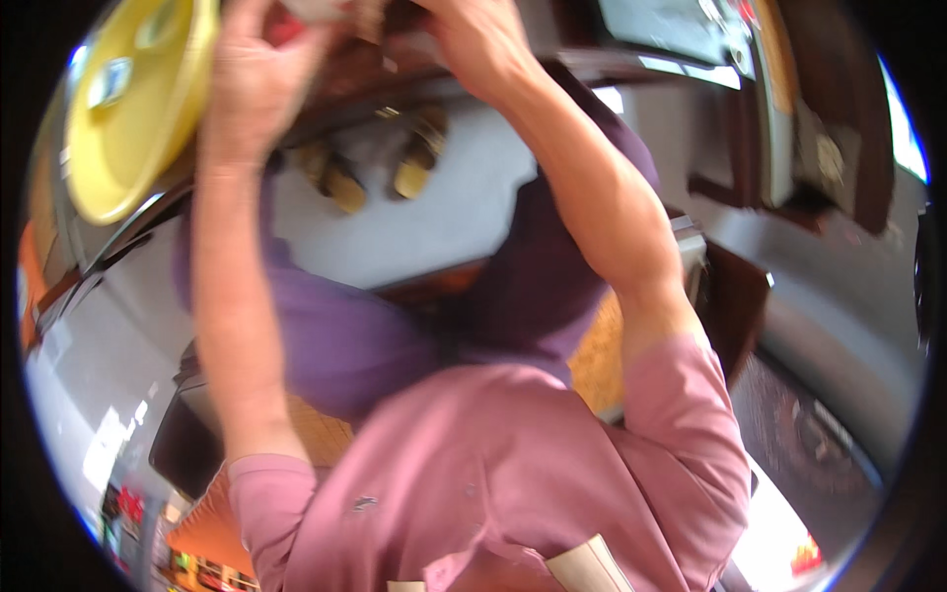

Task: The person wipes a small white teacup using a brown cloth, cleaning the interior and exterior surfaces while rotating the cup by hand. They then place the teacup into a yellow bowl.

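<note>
Near the top edge, my left hand [260,63] has its fingers and thumb around a white and red item [314,9]. That item is blurred and cut off by the frame, so its kind is unclear. My right hand [470,33] is close by on the right, bent towards the same spot. Its fingertips run out of the picture, and what they touch is hidden. To the left of my left hand is a yellow plastic basin [137,159], with a small white and blue packet [111,83] inside.
A dark reddish wooden table edge [355,85] lies beneath my hands. On the grey floor [473,192] under it rests a pair of slippers [418,159]. At the upper right is a glass-topped surface [666,29]. I sit on a woven-topped seat [599,355].
</note>
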